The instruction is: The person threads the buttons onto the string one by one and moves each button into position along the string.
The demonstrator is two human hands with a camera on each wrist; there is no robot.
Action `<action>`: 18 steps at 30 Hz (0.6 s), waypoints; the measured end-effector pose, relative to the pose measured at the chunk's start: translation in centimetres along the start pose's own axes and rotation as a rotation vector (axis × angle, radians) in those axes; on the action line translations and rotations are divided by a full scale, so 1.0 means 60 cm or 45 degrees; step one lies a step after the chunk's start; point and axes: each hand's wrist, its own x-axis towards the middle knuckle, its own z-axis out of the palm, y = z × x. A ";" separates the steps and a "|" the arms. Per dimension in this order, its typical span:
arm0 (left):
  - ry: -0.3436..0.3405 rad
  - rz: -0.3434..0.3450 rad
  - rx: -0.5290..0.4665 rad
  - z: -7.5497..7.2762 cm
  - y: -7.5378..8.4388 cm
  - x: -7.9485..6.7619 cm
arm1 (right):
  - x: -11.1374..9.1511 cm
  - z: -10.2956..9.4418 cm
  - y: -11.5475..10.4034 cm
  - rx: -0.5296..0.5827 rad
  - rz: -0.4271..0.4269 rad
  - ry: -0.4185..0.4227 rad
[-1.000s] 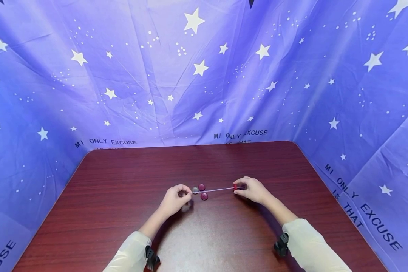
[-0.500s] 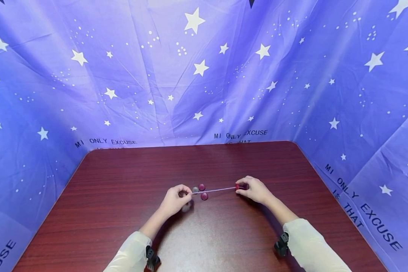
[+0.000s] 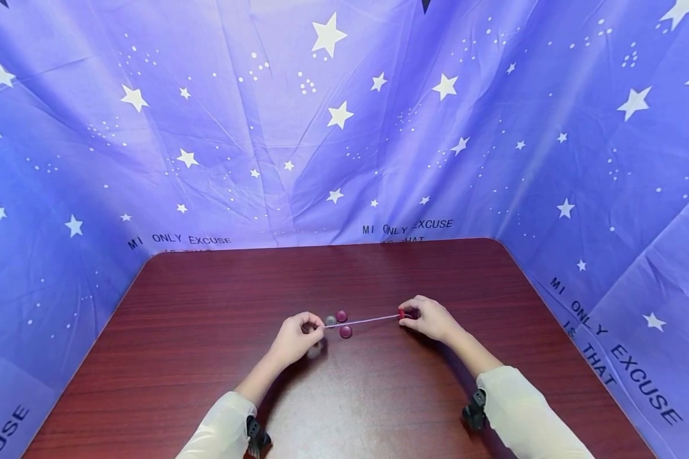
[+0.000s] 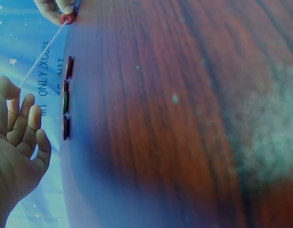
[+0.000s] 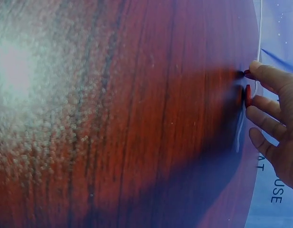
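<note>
A thin pale string (image 3: 363, 320) runs taut between the two hands, above the table. My left hand (image 3: 295, 338) pinches its left end between thumb and forefinger; in the left wrist view the other fingers of that left hand (image 4: 23, 142) are loosely bent. My right hand (image 3: 430, 320) pinches a red button (image 3: 401, 314) threaded on the string. In the right wrist view a second red button (image 5: 248, 96) hangs on the string below the right hand's fingertips, and a loose string tail (image 5: 239, 133) trails down. Below the string lie a grey-green button (image 3: 330, 321) and two maroon buttons (image 3: 346, 331).
A blurred round thing (image 3: 314, 349) lies below the left hand, partly hidden. The dark red wooden table (image 3: 218, 293) reaches back to a blue-purple curtain (image 3: 235, 127) printed with stars. Black wrist cameras (image 3: 475, 410) sit on both sleeves.
The right hand has shifted slightly to the right with the red button, lengthening the visible stretch of string. The left hand and the buttons on the table have stayed put.
</note>
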 end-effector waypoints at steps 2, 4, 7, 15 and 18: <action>-0.005 -0.005 -0.006 0.000 0.000 -0.001 | 0.000 0.000 0.001 -0.014 -0.003 0.002; -0.006 -0.008 -0.010 0.000 0.000 -0.001 | 0.000 -0.001 0.002 -0.023 -0.006 0.003; -0.007 -0.011 -0.015 0.001 0.001 -0.001 | 0.000 -0.002 0.003 -0.026 -0.005 0.003; -0.024 -0.019 -0.008 0.004 0.001 -0.002 | 0.000 -0.004 0.007 -0.039 0.020 -0.013; -0.032 -0.004 -0.001 0.006 0.001 -0.001 | 0.000 -0.004 0.007 -0.042 0.025 -0.026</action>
